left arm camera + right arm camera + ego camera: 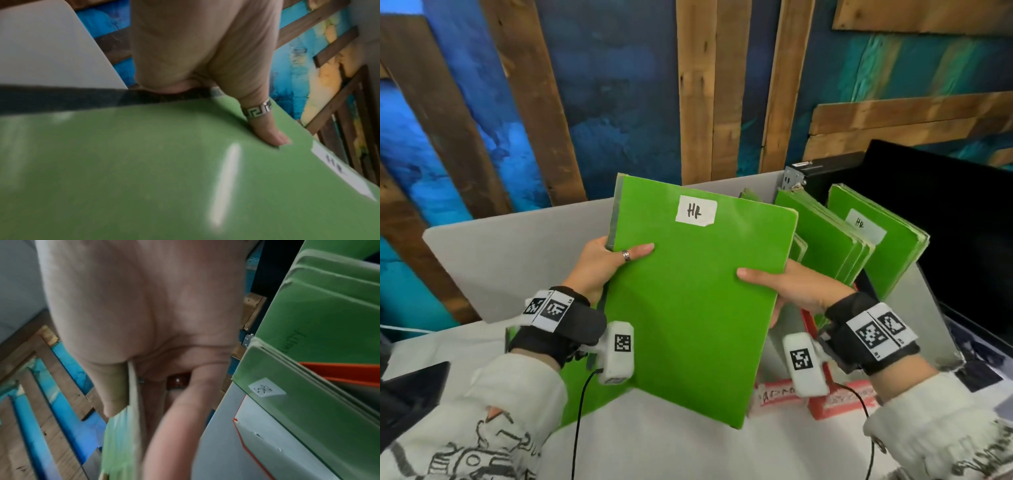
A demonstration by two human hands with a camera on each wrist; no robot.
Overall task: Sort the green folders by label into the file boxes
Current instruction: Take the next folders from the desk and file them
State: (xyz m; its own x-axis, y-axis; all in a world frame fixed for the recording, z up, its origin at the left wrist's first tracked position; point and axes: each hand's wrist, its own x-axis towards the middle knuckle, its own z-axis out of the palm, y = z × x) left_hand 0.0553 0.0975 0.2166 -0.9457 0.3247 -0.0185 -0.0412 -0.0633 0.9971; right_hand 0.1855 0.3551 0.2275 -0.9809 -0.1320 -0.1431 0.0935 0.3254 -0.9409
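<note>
I hold a green folder [695, 301] upright in front of me, its white label [695, 211] reading "HR". My left hand [616, 257] grips its left edge, thumb with a ring flat on the cover [144, 170], fingers behind. My right hand [774, 279] pinches the right edge, thumb on the front. In the right wrist view the folder's edge [133, 402] runs between thumb and fingers. More green folders [828, 236] stand in red file boxes [825, 401] to the right; the farthest one [876, 240] also shows an "HR" label.
A grey partition [517, 246] stands behind the white table [654, 452]. A black monitor [945, 222] sits at the right. Another green folder [575, 394] lies under my left wrist. The file boxes carry handwritten labels [777, 394] on their fronts.
</note>
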